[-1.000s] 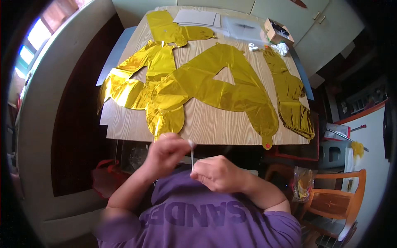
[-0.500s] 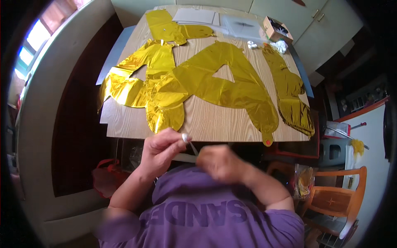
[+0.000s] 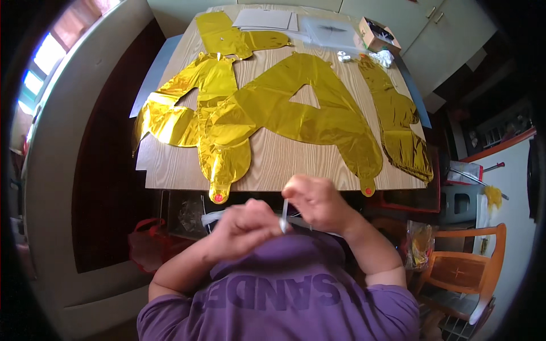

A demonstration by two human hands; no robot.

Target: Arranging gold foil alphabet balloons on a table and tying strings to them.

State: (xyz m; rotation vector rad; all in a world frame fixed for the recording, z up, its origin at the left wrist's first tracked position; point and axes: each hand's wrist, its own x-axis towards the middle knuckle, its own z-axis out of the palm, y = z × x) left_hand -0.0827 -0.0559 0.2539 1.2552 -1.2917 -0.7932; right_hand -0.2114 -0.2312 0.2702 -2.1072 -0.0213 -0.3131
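One thin whitish straw (image 3: 284,215) stands upright between both hands, close to the purple-shirted chest: the left hand (image 3: 245,227) pinches its lower end, the right hand (image 3: 314,200) grips the top. Just beyond lies the wooden counter (image 3: 284,162), spread with flat gold foil balloons (image 3: 296,111). At its far edge sit white sheets (image 3: 267,19) and an open cardboard box (image 3: 377,34). Pale cabinets (image 3: 443,34) rise behind; a wooden chair (image 3: 463,267) stands right.

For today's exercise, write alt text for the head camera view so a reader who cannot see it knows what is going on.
A person in a purple shirt holds a thin white straw between the left hand and right hand, just below the edge of a wooden table. Flat, uninflated gold foil balloons cover the table, with papers and a small cardboard box at its far end.
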